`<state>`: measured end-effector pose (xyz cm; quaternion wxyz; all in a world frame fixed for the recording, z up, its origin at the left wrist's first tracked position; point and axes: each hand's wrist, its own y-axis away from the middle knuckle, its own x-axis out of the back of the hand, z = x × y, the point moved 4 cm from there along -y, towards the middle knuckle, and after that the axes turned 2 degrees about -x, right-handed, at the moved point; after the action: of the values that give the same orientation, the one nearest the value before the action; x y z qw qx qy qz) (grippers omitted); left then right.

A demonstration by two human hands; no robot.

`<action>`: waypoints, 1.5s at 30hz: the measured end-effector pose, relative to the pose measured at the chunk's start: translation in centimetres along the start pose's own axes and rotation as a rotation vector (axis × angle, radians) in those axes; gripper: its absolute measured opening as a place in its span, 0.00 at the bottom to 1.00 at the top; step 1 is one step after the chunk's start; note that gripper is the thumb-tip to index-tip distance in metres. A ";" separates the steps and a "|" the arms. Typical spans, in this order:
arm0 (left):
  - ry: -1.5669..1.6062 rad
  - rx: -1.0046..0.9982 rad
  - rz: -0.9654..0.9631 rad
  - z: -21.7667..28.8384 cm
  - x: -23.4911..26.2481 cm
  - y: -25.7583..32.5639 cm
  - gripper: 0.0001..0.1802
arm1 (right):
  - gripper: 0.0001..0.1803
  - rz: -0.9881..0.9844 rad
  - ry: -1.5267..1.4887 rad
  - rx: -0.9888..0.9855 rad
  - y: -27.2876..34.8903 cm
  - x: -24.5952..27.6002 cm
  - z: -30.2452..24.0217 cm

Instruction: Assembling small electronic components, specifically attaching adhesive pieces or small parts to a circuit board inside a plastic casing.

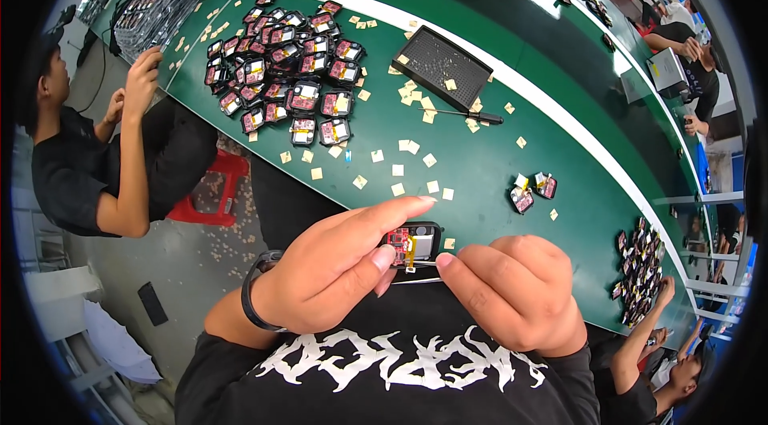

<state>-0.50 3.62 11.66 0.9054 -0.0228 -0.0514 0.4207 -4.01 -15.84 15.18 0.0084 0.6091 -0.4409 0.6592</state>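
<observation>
My left hand point(320, 265) is closed around a small black device housing point(430, 230), near the table's front edge. Inside the housing show a red circuit board, a silver block and a yellow ribbon cable point(412, 247) with a pale connector at its lower end. My right hand point(512, 289) pinches a thin metal tool point(430, 263), whose tip reaches the housing's lower edge by the connector. Most of the tool is hidden by my fingers, so its kind cannot be made out.
A big heap of similar housings point(304, 95) lies on the green table point(472, 177). Beyond are a black tray point(432, 65) and a screwdriver point(484, 117), among scattered yellowish square pieces. Two more units point(522, 199) lie to the right. Co-workers sit left and right.
</observation>
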 end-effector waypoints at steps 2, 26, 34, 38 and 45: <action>-0.003 -0.005 0.001 -0.1 -0.1 0.0 0.25 | 0.16 0.000 -0.003 0.005 0.1 0.0 0.0; -0.047 -0.001 0.010 -0.9 0.0 -0.4 0.24 | 0.06 -0.042 0.121 0.027 -0.2 -0.2 -0.7; -0.083 0.006 0.087 -2.7 0.5 -0.5 0.19 | 0.14 -0.145 0.186 -0.063 0.9 -1.1 -0.8; -0.172 0.057 0.209 -4.2 2.3 -0.7 0.16 | 0.17 -0.145 0.059 -0.539 4.8 -0.5 1.8; -0.196 0.006 0.577 -7.6 10.0 -4.3 0.16 | 0.31 -0.040 0.081 -1.204 14.7 -0.7 5.0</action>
<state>9.99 8.47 5.25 0.7394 0.0069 -0.1289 0.6607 -7.91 -27.43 5.59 0.3811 0.4798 -0.7244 0.3160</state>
